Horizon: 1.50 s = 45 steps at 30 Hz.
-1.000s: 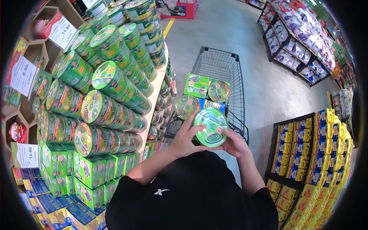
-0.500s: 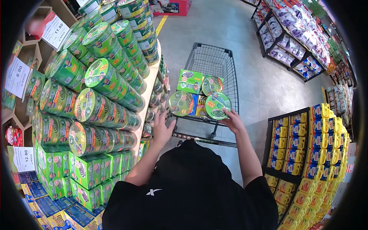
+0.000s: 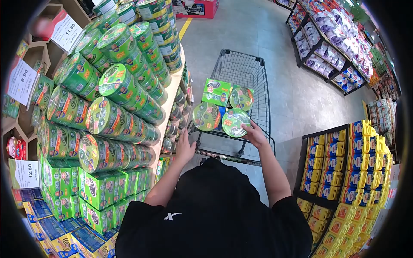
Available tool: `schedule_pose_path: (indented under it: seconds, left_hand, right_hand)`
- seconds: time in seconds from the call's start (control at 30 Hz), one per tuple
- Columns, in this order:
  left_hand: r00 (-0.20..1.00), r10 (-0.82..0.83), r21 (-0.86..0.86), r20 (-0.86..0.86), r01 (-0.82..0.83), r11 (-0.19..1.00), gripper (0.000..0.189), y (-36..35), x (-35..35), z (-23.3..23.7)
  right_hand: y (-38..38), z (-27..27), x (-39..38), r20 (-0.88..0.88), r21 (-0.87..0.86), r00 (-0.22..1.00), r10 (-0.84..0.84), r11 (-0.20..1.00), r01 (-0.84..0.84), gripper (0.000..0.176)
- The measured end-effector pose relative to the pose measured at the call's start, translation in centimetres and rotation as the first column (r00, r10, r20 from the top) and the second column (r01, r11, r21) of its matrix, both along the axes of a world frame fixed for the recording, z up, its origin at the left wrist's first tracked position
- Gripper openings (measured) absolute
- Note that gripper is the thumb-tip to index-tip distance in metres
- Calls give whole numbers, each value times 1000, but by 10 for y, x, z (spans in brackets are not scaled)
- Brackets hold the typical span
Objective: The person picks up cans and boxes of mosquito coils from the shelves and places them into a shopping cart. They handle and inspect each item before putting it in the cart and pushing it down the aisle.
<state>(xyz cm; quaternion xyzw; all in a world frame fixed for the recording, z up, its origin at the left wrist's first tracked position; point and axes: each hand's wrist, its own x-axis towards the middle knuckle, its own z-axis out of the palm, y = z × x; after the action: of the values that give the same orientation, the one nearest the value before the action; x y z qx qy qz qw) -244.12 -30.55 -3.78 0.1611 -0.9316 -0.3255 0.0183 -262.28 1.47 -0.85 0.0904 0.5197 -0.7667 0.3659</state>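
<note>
A black wire shopping cart (image 3: 254, 64) stands in front of me. At its near end are a green square box (image 3: 216, 91), a round green tin (image 3: 241, 98) right of it and another round tin (image 3: 206, 116) at the left. My right hand (image 3: 255, 135) grips the right edge of a round green container (image 3: 235, 123), which lies over a blue and yellow item mostly hidden beneath it. My left hand (image 3: 186, 148) is beside the shelf edge left of the cart, fingers extended and holding nothing.
Stacked green cylinders (image 3: 124, 118) and green boxes (image 3: 99, 191) fill the display on my left, with price signs (image 3: 66, 30). Yellow and blue bottles (image 3: 359, 159) stand on a rack at the right. Another rack (image 3: 320, 47) is at the upper right.
The round container in my right hand has moved left and slightly down, covering more of the blue and yellow item. My left hand has lowered slightly, its fingers closer together.
</note>
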Motion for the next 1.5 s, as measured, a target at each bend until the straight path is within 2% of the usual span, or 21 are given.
schedule_pose_path:
  seconds: [0.17, 0.27, 0.47, 0.57, 0.73, 0.87, 1.0, 1.13, 1.23, 1.33, 1.43, 1.5]
  left_hand:
    - [1000, 7, -16, 12, -7, 1000, 79, -2, 2, -5]
    - [1000, 19, -46, 25, -18, 999, 77, -1, 1, -11]
    - [999, 25, -139, 36, -20, 990, 76, 3, 2, -10]
    - [999, 32, -151, 27, -28, 988, 74, 4, 2, -11]
    - [999, 38, -176, -1, -37, 984, 73, 5, 3, -10]
    - [999, 47, -172, 5, -46, 984, 72, 7, 3, -7]
    - [999, 33, -175, -23, -37, 984, 71, 6, 3, -10]
    - [992, 45, -55, 122, -38, 998, 73, 7, 1, 4]
    - [991, 49, -59, 128, -42, 997, 73, 7, 2, 4]
    - [993, 39, -71, 109, -31, 997, 73, 6, 2, 1]
    - [992, 48, -74, 113, -40, 996, 72, 6, 2, 1]
    - [992, 54, -68, 110, -46, 997, 72, 6, 2, 1]
  right_hand:
    - [10, 4, -5, 34, -14, 999, 31, 999, -31, 53]
    - [11, 16, -7, 36, 10, 998, 51, 999, -51, 53]
    - [18, 16, -18, 166, 40, 985, 47, 998, -54, 55]
    - [13, 9, -18, 78, 77, 994, 81, 993, -87, 57]
    - [2, -2, -8, 21, 51, 999, 27, 998, -28, 58]
    - [6, -27, -3, -11, 21, 999, -47, 999, 48, 50]
    - [11, -26, 1, -63, 34, 995, -73, 997, 76, 45]
    - [6, -19, 2, -32, 76, 997, -73, 994, 76, 54]
    - [-1, -17, 0, 3, 154, 995, -97, 983, 96, 57]
    - [-2, 0, -8, 70, 187, 996, -57, 981, 43, 54]
    - [-1, -14, -17, 49, 148, 999, 6, 989, -13, 50]
    - [1, -19, -14, 27, 154, 999, -22, 988, 18, 49]
